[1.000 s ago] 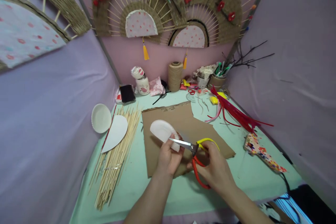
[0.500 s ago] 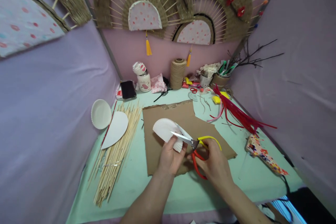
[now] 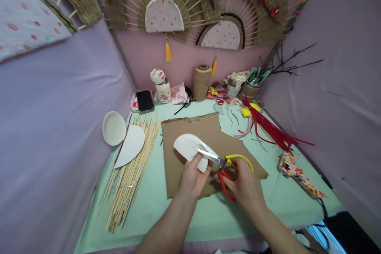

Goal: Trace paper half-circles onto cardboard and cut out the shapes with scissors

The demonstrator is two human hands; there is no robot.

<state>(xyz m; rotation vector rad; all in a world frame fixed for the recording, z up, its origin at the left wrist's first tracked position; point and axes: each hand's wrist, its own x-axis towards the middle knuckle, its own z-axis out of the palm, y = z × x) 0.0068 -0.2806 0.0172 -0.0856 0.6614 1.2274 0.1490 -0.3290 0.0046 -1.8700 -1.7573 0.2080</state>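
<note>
In the head view, the left hand [image 3: 193, 178] is at the lower middle of the frame, its thumb and fingers clamped on a white paper piece [image 3: 187, 147] with a rounded, finely pleated edge. The paper is near the centre of the picture, tilted, over a brown cardboard sheet [image 3: 229, 143]. Just to the right, the right hand [image 3: 245, 184] is closed around the handles of a pair of scissors [image 3: 220, 162], with one yellow loop above and one orange loop below. The blades point to the left, and one lies across the upper face of the paper, close to the left thumb. The two hands are near each other but apart.

The cardboard lies on a pale green tablecloth [image 3: 166, 222]. Left of it, a bundle of thin wooden sticks [image 3: 131, 182] slants from the lower left toward the middle, with a white half-disc [image 3: 131, 147] resting on its upper part. Beside that, at the left, is a white round dish [image 3: 114, 128] with a fluted rim. On the right side are red pipe cleaners [image 3: 269, 127] and, below them, a flower-patterned glue gun [image 3: 300, 175]. Along the back of the table, a spool of twine [image 3: 201, 83] stands upright near the centre, with a white jar [image 3: 163, 92] to its left. Decorated fans fill the top of the frame, two yellow tassels hanging beneath them.
</note>
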